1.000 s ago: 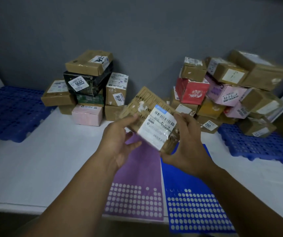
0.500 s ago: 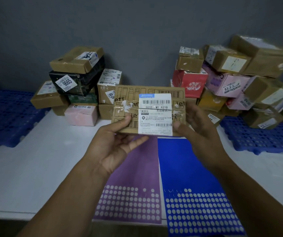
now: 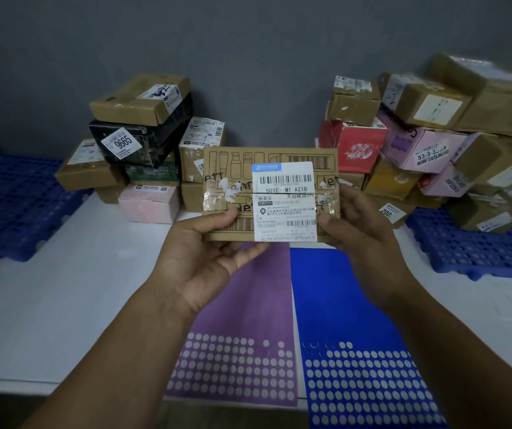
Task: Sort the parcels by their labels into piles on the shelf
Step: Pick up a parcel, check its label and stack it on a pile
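I hold a flat brown cardboard parcel (image 3: 233,168) up in front of me, level, its white label (image 3: 284,202) facing me and reading "501E M1 A21B". My left hand (image 3: 208,252) grips its lower left corner, thumb on the front. My right hand (image 3: 357,230) grips its lower right edge, thumb on the front too. Behind it on the white shelf (image 3: 62,289), a pile of parcels (image 3: 140,144) stands at the back left and a bigger, looser heap of parcels (image 3: 434,144) at the back right.
A purple sheet of round stickers (image 3: 242,320) and a blue sheet of round stickers (image 3: 341,320) lie side by side below my hands. Blue plastic grid pallets sit at the far left (image 3: 10,205) and far right (image 3: 471,252). A grey wall closes the back.
The parcel was tilted a second ago; I have turned it level with its label facing me and drawn it nearer. Both hands kept their grip.
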